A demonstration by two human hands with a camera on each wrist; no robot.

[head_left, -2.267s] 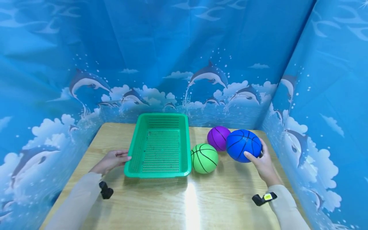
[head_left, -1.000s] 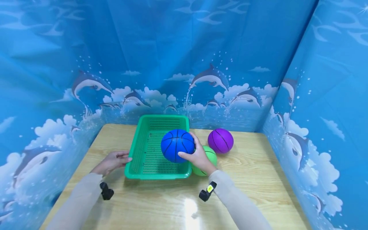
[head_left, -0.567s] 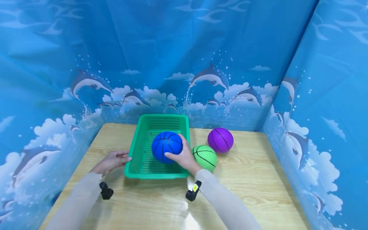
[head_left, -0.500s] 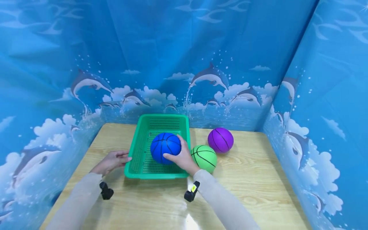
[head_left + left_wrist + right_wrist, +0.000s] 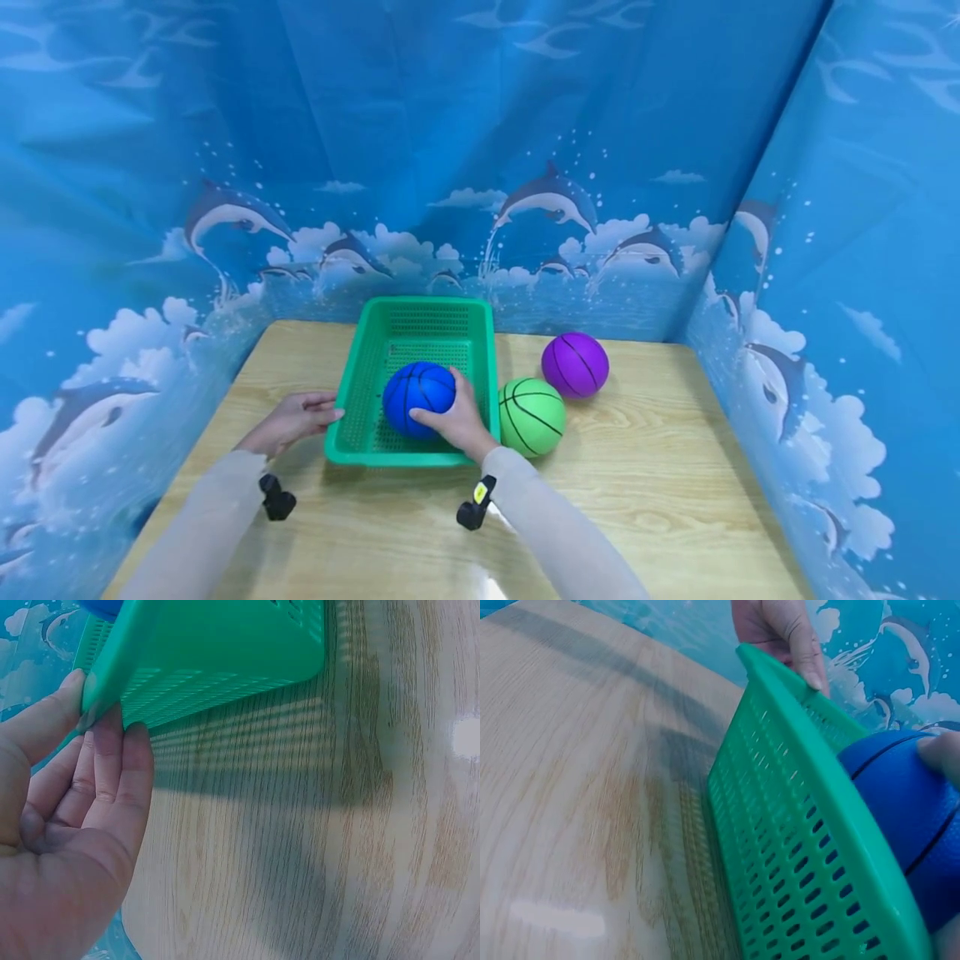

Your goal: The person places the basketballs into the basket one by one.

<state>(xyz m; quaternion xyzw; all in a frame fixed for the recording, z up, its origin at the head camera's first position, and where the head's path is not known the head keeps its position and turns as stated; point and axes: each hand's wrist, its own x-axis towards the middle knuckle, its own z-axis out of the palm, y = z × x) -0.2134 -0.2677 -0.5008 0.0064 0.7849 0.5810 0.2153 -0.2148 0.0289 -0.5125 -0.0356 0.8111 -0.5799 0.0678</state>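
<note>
Right hand (image 5: pixel 460 422) grips blue ball (image 5: pixel 412 395), left hand (image 5: pixel 292 423) basket (image 5: pixel 427 320); purple ball (image 5: pixel 575 365): head view only.

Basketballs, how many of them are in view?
3: the blue ball, held by the right hand inside the green basket; the light-green ball beside the basket's right side; the purple ball behind that one, farther right. No others show.
</note>
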